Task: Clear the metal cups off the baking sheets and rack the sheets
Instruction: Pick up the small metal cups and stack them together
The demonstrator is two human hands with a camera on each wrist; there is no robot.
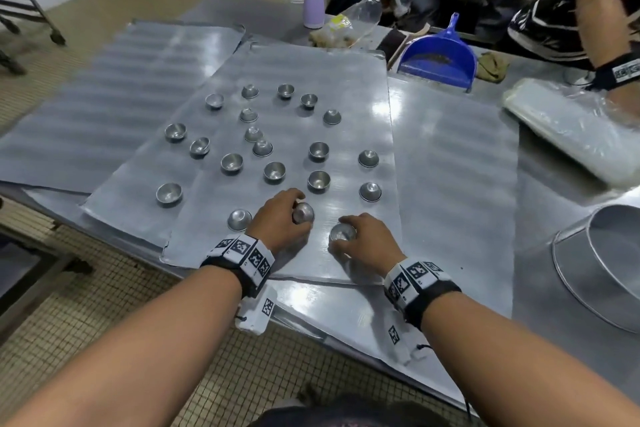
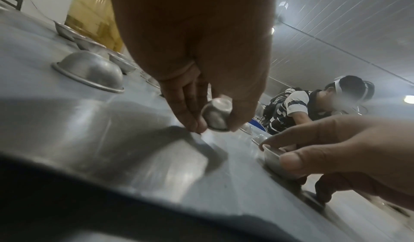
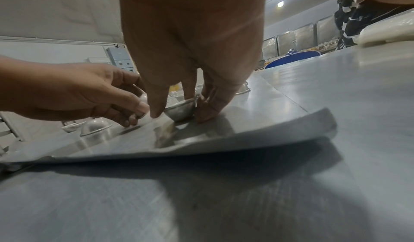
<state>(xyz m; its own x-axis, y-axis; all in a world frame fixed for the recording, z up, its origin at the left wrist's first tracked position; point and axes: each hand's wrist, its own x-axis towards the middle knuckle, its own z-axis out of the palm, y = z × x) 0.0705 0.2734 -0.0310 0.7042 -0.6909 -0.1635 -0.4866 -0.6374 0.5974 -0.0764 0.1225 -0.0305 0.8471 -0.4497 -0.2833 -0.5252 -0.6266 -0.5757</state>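
Two forearms with black-and-white coded wristbands [image 1: 415, 279], no legible writing, left hand [image 1: 277, 222] as grip pinching an overturned metal cup [image 1: 303, 212], right hand [image 1: 367, 241] gripping an upright cup [image 1: 342, 232], both at the near edge of the top baking sheet [image 1: 360, 87] on the steel tabletop [image 1: 540, 288], other cups [image 1: 318, 151] scattered beyond.

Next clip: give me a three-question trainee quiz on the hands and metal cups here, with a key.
1. True or false: the left hand pinches an upside-down cup.
2. Multiple choice: the cup in the right hand is A) mouth up on the top baking sheet, B) stacked inside another cup, C) lying beside the blue dustpan.
3. Fill in: the lone cup just left of the left hand, near the sheet's front edge, sits mouth ____.

Key: 1 true; its flat base faces up in the left wrist view. 2 A; the right wrist view shows the fingers round it. 3 down.
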